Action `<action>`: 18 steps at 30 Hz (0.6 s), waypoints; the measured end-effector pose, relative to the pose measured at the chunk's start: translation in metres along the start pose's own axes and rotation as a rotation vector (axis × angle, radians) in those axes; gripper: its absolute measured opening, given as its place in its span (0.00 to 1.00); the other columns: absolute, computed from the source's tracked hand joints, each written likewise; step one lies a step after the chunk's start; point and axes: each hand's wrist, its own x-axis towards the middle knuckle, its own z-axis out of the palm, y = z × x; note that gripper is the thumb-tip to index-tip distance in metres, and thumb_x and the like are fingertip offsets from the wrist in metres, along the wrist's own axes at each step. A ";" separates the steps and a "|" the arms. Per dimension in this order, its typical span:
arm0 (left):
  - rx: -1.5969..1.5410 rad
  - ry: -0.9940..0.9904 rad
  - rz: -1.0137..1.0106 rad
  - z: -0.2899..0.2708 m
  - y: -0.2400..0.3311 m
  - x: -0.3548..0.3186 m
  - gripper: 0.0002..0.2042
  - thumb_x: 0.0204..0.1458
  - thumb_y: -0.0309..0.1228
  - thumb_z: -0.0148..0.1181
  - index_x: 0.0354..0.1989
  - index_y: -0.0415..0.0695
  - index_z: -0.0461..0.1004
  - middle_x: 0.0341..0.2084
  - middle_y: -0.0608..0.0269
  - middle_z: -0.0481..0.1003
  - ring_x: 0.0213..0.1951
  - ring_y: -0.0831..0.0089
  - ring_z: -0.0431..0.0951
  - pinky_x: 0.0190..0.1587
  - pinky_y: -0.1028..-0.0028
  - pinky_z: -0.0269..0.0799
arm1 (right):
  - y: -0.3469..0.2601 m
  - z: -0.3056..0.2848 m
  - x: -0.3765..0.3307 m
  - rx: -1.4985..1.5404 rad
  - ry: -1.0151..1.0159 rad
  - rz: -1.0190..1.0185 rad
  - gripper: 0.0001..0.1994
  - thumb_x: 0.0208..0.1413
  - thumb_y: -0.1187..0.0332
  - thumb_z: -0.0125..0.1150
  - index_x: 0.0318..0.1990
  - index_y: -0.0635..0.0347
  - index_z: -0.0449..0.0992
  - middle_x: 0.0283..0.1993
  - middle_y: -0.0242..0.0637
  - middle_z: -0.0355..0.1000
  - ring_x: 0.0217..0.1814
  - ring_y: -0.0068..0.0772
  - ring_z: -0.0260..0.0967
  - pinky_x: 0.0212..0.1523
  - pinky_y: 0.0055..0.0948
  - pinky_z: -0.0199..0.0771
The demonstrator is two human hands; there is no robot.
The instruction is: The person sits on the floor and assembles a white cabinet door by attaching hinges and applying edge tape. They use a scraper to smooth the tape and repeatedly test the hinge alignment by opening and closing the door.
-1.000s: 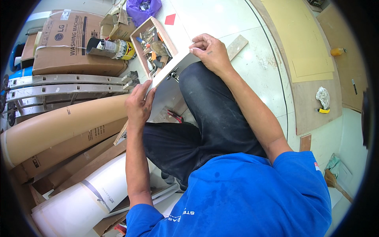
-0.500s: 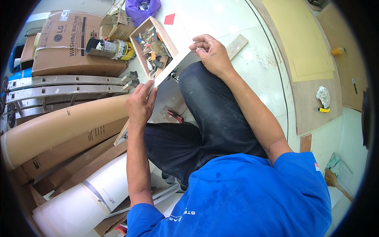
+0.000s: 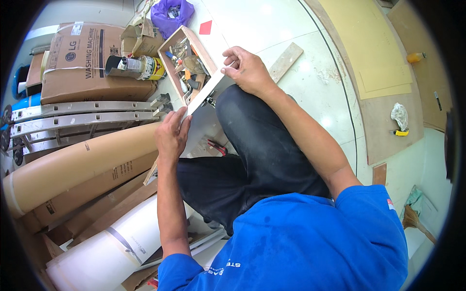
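I hold a thin white board [image 3: 206,94] edge-up in front of my raised knee. My left hand [image 3: 171,136] grips its near lower end, fingers wrapped over the edge. At the far upper end my right hand [image 3: 247,70] pinches the board between thumb and fingers. The board runs diagonally from lower left to upper right. Just beyond it stands a wooden box [image 3: 188,60] filled with several tools. Red-handled pliers [image 3: 217,147] lie on the floor under the board, beside my dark trouser leg.
Left of me lie a large brown paper roll [image 3: 77,165], a white roll [image 3: 111,247], metal rails [image 3: 82,114] and a cardboard carton [image 3: 82,63] with a yellow can [image 3: 138,67]. A wood offcut [image 3: 286,60] rests on the white tile floor; plywood sheets [image 3: 383,72] lie at right.
Both hands stay on the white board. My right hand has shifted slightly along its far end; the board's tilt is nearly the same.
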 end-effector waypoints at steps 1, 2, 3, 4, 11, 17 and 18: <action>0.000 0.004 0.006 0.001 0.000 0.000 0.13 0.59 0.32 0.70 0.52 0.46 0.82 0.31 0.55 0.78 0.30 0.53 0.80 0.34 0.60 0.74 | -0.001 0.000 0.001 -0.009 0.003 0.010 0.22 0.56 0.69 0.73 0.56 0.67 0.77 0.44 0.45 0.83 0.46 0.36 0.83 0.51 0.34 0.82; -0.003 0.001 0.003 0.001 -0.001 0.001 0.13 0.59 0.32 0.70 0.52 0.46 0.82 0.32 0.55 0.78 0.31 0.53 0.80 0.34 0.60 0.74 | -0.002 0.000 0.001 0.000 0.001 0.000 0.21 0.56 0.70 0.73 0.56 0.67 0.77 0.44 0.45 0.83 0.45 0.36 0.83 0.51 0.34 0.82; -0.005 -0.005 -0.002 0.002 -0.002 0.001 0.14 0.59 0.32 0.70 0.52 0.46 0.83 0.33 0.55 0.78 0.32 0.54 0.81 0.35 0.60 0.75 | -0.002 0.000 0.001 0.006 0.002 0.008 0.21 0.56 0.70 0.73 0.56 0.67 0.77 0.44 0.45 0.83 0.45 0.35 0.82 0.51 0.33 0.82; -0.007 -0.011 -0.007 0.003 -0.002 0.001 0.14 0.59 0.32 0.70 0.52 0.46 0.83 0.34 0.55 0.79 0.33 0.54 0.81 0.36 0.60 0.75 | -0.002 -0.001 0.002 0.009 -0.001 0.028 0.21 0.55 0.71 0.73 0.55 0.68 0.77 0.44 0.45 0.82 0.44 0.35 0.82 0.50 0.33 0.82; 0.009 -0.017 0.012 0.008 -0.007 0.002 0.15 0.58 0.32 0.71 0.53 0.46 0.83 0.44 0.57 0.81 0.40 0.54 0.84 0.42 0.62 0.78 | 0.020 -0.017 0.006 0.585 -0.060 0.256 0.18 0.69 0.70 0.60 0.63 0.65 0.74 0.49 0.38 0.82 0.50 0.30 0.79 0.53 0.31 0.80; -0.005 -0.031 -0.005 0.009 -0.006 0.001 0.15 0.58 0.28 0.71 0.54 0.43 0.83 0.43 0.56 0.81 0.41 0.59 0.82 0.42 0.65 0.77 | 0.034 -0.012 0.006 0.416 -0.080 -0.088 0.19 0.68 0.71 0.61 0.65 0.62 0.74 0.56 0.38 0.80 0.56 0.31 0.78 0.58 0.31 0.79; -0.010 -0.030 -0.007 0.009 -0.006 0.001 0.15 0.58 0.28 0.71 0.54 0.43 0.83 0.43 0.56 0.81 0.41 0.59 0.82 0.42 0.66 0.77 | 0.033 -0.011 0.007 0.432 -0.096 -0.103 0.19 0.67 0.71 0.63 0.64 0.62 0.75 0.55 0.38 0.81 0.55 0.30 0.78 0.57 0.31 0.79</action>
